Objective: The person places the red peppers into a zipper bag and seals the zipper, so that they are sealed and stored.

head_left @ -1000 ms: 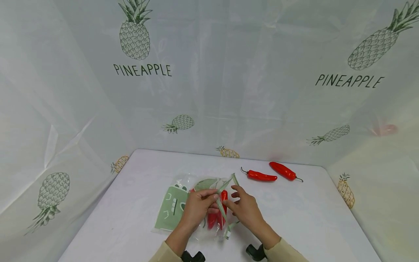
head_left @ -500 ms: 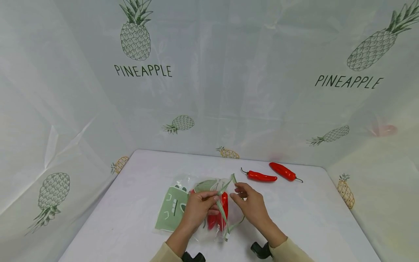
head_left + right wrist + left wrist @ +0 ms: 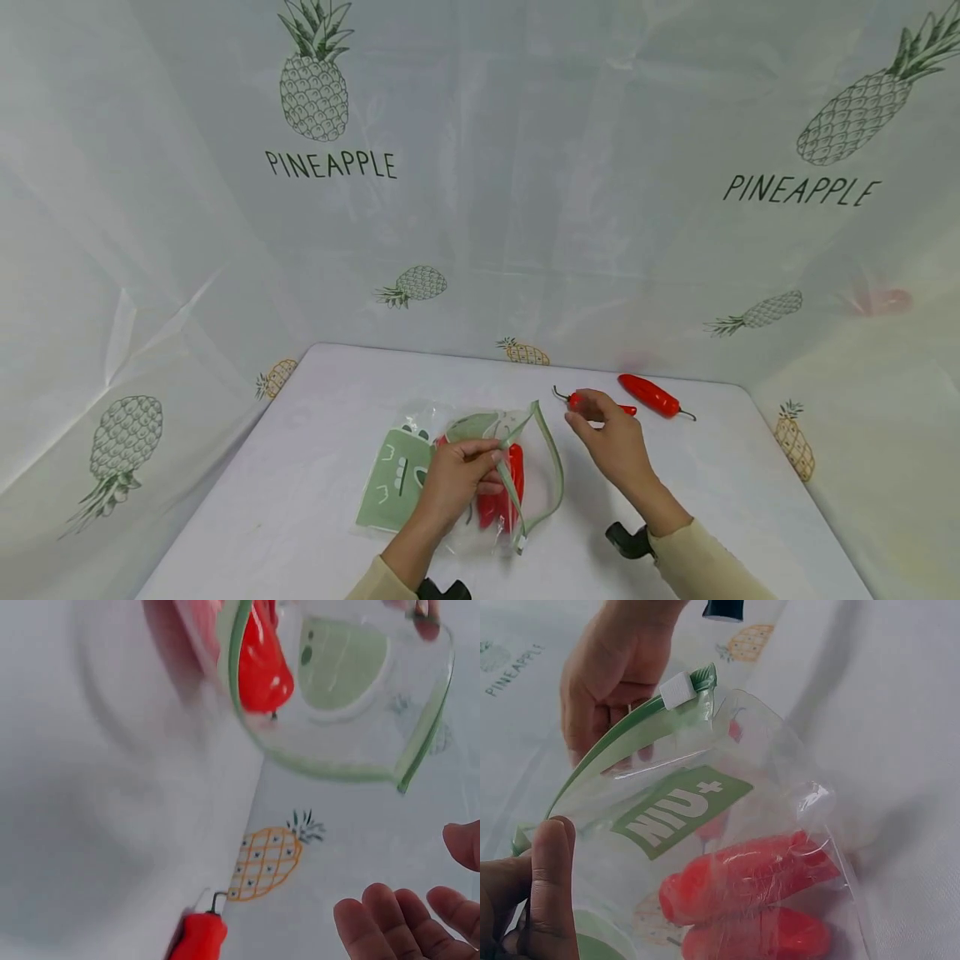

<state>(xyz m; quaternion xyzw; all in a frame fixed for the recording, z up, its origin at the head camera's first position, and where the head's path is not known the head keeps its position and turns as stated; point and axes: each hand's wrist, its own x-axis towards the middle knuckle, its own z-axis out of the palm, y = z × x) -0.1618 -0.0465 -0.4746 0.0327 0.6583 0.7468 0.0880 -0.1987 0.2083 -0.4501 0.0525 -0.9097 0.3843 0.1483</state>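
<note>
1. Now my right hand (image 3: 615,442) is off the green rim (image 3: 622,727) of the clear bag (image 3: 686,810) and out over the nearer loose pepper (image 3: 573,402). The rim bows out into a wider loop.
2. I judge that one hand is enough to keep the bag's mouth apart, which frees the other for the loose pepper.
3. My left hand (image 3: 461,475) pinches the rim between thumb and fingers; the bag spreads just right of that grip.
4. My right fingers are loosely spread, thumb well apart, with nothing held; whether they touch the pepper beneath, I can't tell.
5. My count: one bag with one white slider (image 3: 678,690); two loose peppers, the farther pepper (image 3: 651,394) ahead and right of my right hand; at least two bagged peppers (image 3: 750,874) right of my left grip, any more being unclear; one green face print (image 3: 393,479) left of it.
</note>
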